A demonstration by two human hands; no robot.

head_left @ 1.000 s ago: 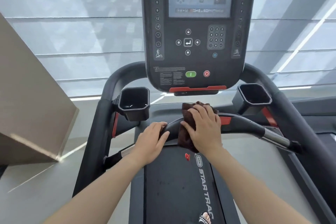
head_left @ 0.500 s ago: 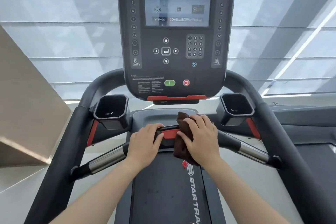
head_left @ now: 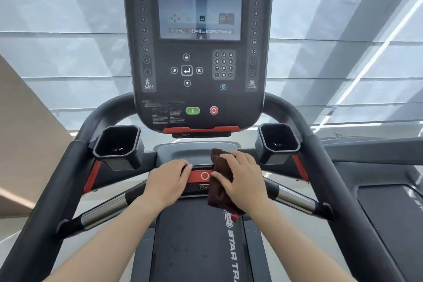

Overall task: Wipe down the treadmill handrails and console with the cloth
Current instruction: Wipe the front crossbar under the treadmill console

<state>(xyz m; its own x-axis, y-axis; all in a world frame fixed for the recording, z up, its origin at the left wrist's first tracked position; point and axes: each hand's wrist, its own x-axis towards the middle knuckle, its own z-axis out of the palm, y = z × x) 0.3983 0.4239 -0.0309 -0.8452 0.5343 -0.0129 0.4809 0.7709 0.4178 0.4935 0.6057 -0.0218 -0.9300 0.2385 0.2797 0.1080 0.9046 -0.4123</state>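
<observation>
A dark brown cloth point(head_left: 218, 192) is draped over the middle of the treadmill's front handlebar point(head_left: 295, 199), just right of its red stop button point(head_left: 201, 176). My right hand point(head_left: 242, 178) presses the cloth onto the bar and grips it. My left hand point(head_left: 168, 181) curls over the bar just left of the red button. The black console point(head_left: 196, 52) with its screen and keypad stands upright above the hands. Long black side handrails point(head_left: 68, 167) run down both sides.
Two black cup holders point(head_left: 117, 144) point(head_left: 278, 142) flank the console base. The running belt point(head_left: 196, 245) lies below my arms. A tan slanted panel point(head_left: 25, 135) stands at the left, and another treadmill deck point(head_left: 389, 213) is at the right. Windows with blinds fill the background.
The view has shifted so the console sits lower and more central. My right hand with the cloth slid right along the bar, uncovering the red stop button. My left hand stays on the bar.
</observation>
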